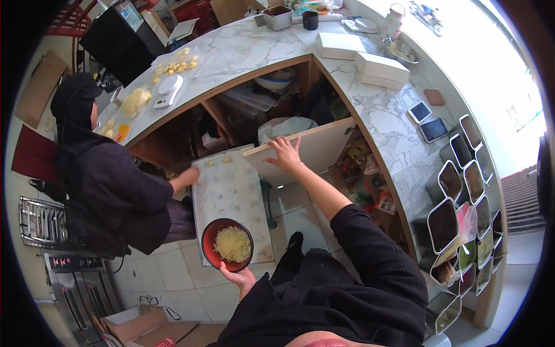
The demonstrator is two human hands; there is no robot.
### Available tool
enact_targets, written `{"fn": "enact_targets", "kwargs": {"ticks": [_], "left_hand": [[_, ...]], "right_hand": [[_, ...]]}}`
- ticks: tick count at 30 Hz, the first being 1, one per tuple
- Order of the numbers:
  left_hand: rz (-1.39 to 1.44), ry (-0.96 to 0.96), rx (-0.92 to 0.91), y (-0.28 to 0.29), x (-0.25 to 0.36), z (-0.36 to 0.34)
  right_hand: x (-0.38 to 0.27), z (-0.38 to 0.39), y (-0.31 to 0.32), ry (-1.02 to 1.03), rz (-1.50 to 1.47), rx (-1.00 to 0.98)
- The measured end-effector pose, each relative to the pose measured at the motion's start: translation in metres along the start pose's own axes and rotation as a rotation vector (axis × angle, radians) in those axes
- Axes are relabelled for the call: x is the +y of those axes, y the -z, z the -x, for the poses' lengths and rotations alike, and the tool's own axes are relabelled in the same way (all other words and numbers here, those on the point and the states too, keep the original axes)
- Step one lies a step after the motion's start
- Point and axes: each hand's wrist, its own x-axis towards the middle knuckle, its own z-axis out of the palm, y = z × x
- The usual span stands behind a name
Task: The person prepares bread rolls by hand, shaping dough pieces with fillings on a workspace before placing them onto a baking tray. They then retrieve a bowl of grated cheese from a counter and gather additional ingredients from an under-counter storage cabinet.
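Low in front of me, my left hand (241,279) grips the rim of a round bowl (209,238), red inside with a dark edge. A heap of pale yellow shreds (232,244), resembling grated cheese, fills much of it. My right hand (284,154) reaches forward, fingers spread, and touches the upper part of a pale cabinet door (315,151). That door stands swung out from the cabinet under the counter. Below and left of it is a low table (228,185) with a whitish, spotted top, partly hidden by the bowl. A few small dough pieces (218,161) lie at its far end.
A person in black (121,179) stands at left, one hand near the low table. The curved marble counter (243,55) carries a white scale (167,91), dough balls (176,66) and white boxes (381,70). Metal bins (444,225) line the right side; an oven (81,289) stands lower left.
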Motion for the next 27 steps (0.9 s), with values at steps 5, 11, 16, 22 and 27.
{"fn": "enact_targets", "kwargs": {"ticks": [5, 11, 16, 22, 27], "left_hand": [[0.025, -0.088, 0.089, 0.008, 0.029, -0.017], [0.105, -0.125, 0.09, 0.006, 0.057, -0.038], [0.141, -0.129, 0.114, 0.0, 0.071, -0.048], [0.131, -0.193, 0.085, -0.013, 0.089, -0.067], [0.162, -0.06, -0.07, -0.055, 0.061, -0.064]], "right_hand": [[-0.016, 0.023, -0.006, 0.025, 0.187, -0.153], [-0.003, 0.091, 0.004, 0.18, 0.34, -0.386], [0.019, 0.172, 0.015, 0.256, 0.644, -0.705], [0.105, 0.29, -0.012, 0.233, 0.899, -0.895], [0.237, 0.393, 0.005, -0.066, 1.152, -0.794]]}}
